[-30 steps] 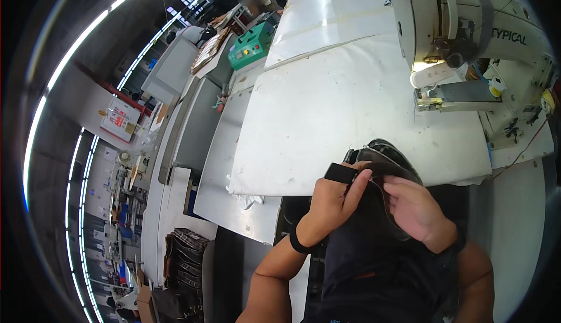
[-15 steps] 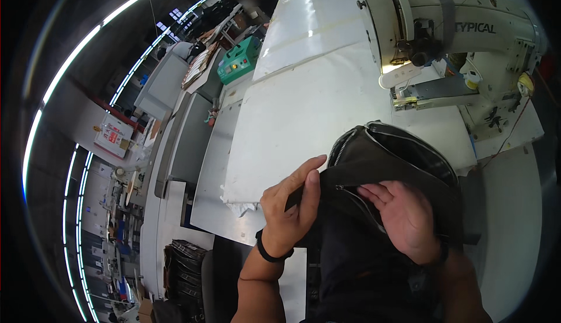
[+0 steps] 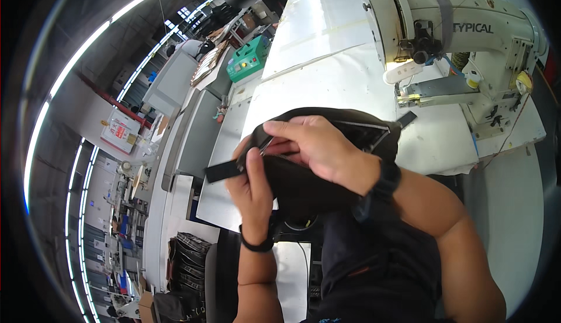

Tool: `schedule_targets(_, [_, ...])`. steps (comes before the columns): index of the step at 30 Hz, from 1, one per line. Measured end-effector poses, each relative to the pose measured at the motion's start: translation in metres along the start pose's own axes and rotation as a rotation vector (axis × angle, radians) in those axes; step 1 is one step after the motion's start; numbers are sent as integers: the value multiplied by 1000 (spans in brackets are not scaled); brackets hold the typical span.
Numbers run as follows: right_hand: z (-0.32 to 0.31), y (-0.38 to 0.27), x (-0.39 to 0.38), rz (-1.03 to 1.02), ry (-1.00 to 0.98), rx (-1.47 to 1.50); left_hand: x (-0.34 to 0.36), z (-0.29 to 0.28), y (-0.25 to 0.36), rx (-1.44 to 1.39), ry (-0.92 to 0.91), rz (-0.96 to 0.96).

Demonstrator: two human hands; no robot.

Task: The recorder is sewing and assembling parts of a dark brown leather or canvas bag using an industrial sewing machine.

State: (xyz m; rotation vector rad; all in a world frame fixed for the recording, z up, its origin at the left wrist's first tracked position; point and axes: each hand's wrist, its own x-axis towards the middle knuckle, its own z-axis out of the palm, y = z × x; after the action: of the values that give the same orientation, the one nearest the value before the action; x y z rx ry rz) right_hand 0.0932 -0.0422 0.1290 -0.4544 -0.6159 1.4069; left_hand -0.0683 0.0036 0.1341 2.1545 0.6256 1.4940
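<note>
A dark zippered bag (image 3: pixel 315 191) is held up in front of my body, over the near edge of the white table. My left hand (image 3: pixel 251 185) grips its left end, thumb on top, beside a short black strap tab (image 3: pixel 222 171) that sticks out to the left. Across the bag reaches my right hand (image 3: pixel 327 150), its fingers closed on the bag's upper edge by the left end of the metal zipper (image 3: pixel 286 159). Those fingertips are partly hidden. A second dark tab (image 3: pixel 407 119) juts from the bag's right end.
A cream sewing machine (image 3: pixel 467 28) with a narrow arm stands on the white table (image 3: pixel 315 83) at the right. A green box-shaped device (image 3: pixel 249 59) sits beyond the table's left side. Several dark bundled pieces (image 3: pixel 190 264) lie low at the left.
The bag has shifted left and turned, with its left tab now out past my left hand. My right hand has crossed from the bag's right side to its left end.
</note>
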Motion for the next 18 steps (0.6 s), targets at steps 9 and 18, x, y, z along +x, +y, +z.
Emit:
schedule_targets(9, [-94, 20, 52, 47, 292, 68, -16, 58, -84, -75, -95, -375])
schedule_targets(18, [-74, 23, 61, -3, 422, -116, -5, 54, -91, -55, -24, -309])
